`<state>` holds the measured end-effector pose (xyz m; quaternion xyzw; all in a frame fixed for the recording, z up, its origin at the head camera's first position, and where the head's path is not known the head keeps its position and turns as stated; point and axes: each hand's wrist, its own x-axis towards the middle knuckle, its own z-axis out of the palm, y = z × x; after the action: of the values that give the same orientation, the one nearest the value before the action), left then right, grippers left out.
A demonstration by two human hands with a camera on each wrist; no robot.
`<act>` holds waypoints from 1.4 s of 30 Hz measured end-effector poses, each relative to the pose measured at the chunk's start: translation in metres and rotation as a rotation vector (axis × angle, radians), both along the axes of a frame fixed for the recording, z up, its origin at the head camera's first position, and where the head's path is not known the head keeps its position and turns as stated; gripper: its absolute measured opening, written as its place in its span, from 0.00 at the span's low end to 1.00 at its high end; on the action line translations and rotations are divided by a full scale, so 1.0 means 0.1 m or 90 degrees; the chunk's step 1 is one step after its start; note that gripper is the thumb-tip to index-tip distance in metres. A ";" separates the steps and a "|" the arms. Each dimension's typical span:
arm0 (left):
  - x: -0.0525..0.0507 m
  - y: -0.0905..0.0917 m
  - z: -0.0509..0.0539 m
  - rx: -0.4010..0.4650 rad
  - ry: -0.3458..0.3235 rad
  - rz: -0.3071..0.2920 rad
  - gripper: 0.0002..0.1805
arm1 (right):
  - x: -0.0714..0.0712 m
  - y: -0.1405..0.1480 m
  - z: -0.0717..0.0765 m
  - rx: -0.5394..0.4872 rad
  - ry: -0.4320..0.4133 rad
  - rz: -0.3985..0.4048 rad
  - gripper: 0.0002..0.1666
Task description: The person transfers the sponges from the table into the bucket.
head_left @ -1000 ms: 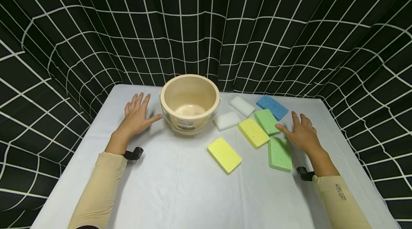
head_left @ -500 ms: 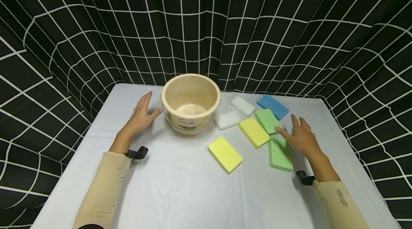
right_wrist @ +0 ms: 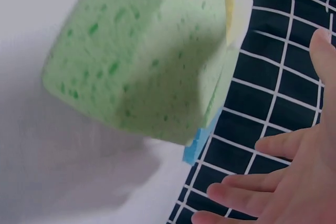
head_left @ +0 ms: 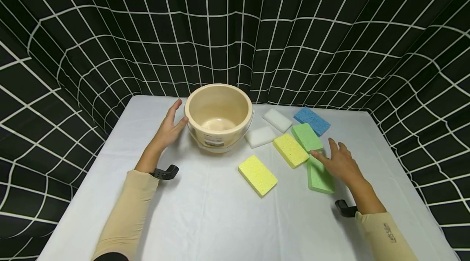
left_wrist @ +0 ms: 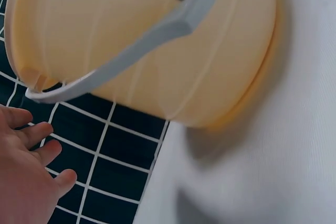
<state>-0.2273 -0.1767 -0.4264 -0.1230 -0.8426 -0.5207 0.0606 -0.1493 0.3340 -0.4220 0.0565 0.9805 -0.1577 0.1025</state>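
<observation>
A cream bucket (head_left: 216, 130) with a white handle (left_wrist: 152, 38) stands upright at the back of the table. Just left of its rim is my left hand (head_left: 169, 130), fingers extended and holding nothing; whether the thumb touches the bucket I cannot tell. My right hand (head_left: 342, 164) hovers above the nearer green sponge (head_left: 320, 177), its fingers spread and holding nothing. In the right wrist view that green sponge (right_wrist: 142, 56) lies apart from the fingers. Beyond it lie another green sponge (head_left: 305, 136) and a yellow sponge (head_left: 291, 151).
A second yellow sponge (head_left: 258, 176) lies in front of the bucket. Two white sponges (head_left: 260, 137) rest right of the bucket, and a blue sponge (head_left: 312, 121) lies at the back. A black gridded curtain (head_left: 227, 28) surrounds the white-covered table (head_left: 205, 220).
My left hand has moved right and slightly away from me, up to the bucket's side. My right hand has shifted slightly left and toward me, over the green sponge.
</observation>
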 end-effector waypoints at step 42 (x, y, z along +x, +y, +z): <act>0.17 0.28 0.34 0.141 0.033 -0.013 0.37 | 0.13 -0.12 -0.10 -0.005 -0.079 -0.024 0.52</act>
<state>-0.2103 -0.1485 -0.3924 -0.1378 -0.7768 -0.6078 0.0904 -0.1361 0.3216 -0.4316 0.0840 0.9705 -0.1593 0.1604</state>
